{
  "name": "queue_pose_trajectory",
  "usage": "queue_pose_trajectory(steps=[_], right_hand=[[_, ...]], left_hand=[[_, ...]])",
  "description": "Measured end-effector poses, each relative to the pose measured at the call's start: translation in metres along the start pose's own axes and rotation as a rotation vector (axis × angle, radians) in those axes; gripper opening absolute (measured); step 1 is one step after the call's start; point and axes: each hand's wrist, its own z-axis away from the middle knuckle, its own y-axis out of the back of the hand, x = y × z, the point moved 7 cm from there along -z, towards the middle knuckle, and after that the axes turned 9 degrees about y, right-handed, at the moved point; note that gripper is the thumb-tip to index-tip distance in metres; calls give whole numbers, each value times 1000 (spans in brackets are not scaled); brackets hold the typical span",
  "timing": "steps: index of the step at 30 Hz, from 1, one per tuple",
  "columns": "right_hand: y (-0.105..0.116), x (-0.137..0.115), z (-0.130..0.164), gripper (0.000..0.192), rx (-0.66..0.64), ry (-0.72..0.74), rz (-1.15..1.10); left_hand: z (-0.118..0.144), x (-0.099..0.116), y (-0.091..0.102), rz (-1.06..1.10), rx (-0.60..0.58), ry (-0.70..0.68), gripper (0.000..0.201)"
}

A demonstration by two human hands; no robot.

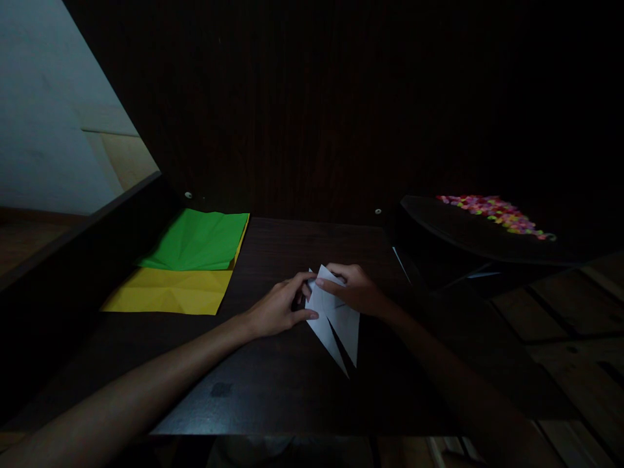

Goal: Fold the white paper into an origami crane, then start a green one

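Note:
A folded white paper (336, 322) with two long pointed flaps lies on the dark wooden table (273, 390). Its points aim toward me. My left hand (277, 309) pinches the paper's left upper edge with thumb and fingers. My right hand (355, 289) presses on the paper's top from the right, fingers curled over the fold. Both hands meet at the paper's upper end.
A green paper sheet (199, 239) lies over a yellow sheet (168, 291) at the table's left. A dark tray (468, 237) at the right carries several small colourful pieces (492, 211). A dark back panel rises behind the table. The room is dim.

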Motion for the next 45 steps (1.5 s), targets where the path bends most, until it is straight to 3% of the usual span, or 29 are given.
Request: queue_pose_trajectory(steps=[8, 13, 16, 28, 41, 45], right_hand=[[-1, -6, 1, 32, 27, 68, 50], [-3, -12, 3, 35, 134, 127, 91], [-6, -15, 4, 35, 147, 149, 95], [-15, -6, 6, 38, 115, 104, 125], [-3, -18, 6, 23, 248, 108, 10], [-5, -27, 7, 16, 233, 130, -58]], left_hand=[[0, -1, 9, 18, -4, 28, 43], [0, 1, 12, -45, 35, -51, 11], [0, 0, 12, -44, 57, -65, 19], [-3, -14, 11, 82, 41, 87, 16], [-4, -4, 11, -50, 53, 4, 32], [-3, -3, 11, -40, 61, 15, 31]])
